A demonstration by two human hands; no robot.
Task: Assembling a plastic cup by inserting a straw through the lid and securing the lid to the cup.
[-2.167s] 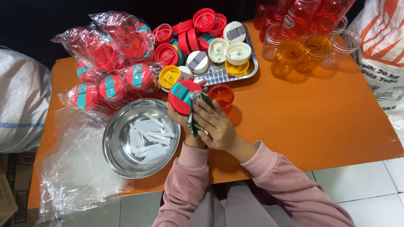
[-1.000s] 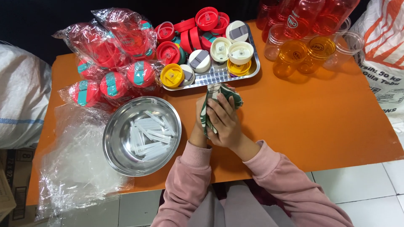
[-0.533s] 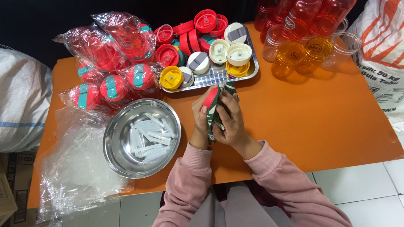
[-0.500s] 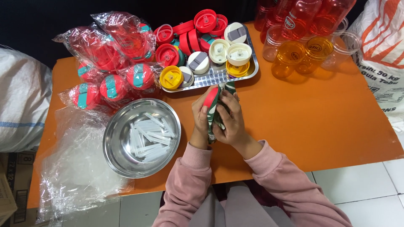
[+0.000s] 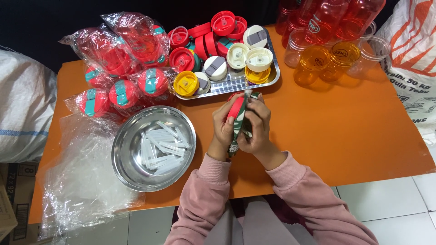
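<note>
From my feed, far left, I see a white woven sack (image 5: 20,104) beside the orange table (image 5: 345,131), and crinkled clear plastic sheeting (image 5: 75,181) draped over the table's near left corner. Above it lie clear bags of red lids with teal bands (image 5: 120,68), glossy and rounded. Next comes a round steel bowl (image 5: 153,147), shiny and shallow, holding a loose heap of short translucent straw pieces (image 5: 159,147).

At the centre both forearms, in pink ribbed-cuff sleeves, rise from the lower edge and meet above the table. The left hand (image 5: 223,129) curls around the left side of a red lid with a green band (image 5: 237,113), thumb and fingers wrapped on it. The right hand (image 5: 256,129) closes on the same lid from the right, fingers bent over its top edge. The lid stands on edge between the two palms, raised off the table, just in front of a rectangular steel tray (image 5: 227,86) packed with red, cream and yellow round caps.

Further right stand clear orange and red plastic bottles (image 5: 324,50), smooth and see-through, and at the edge a white printed sack (image 5: 413,59).
</note>
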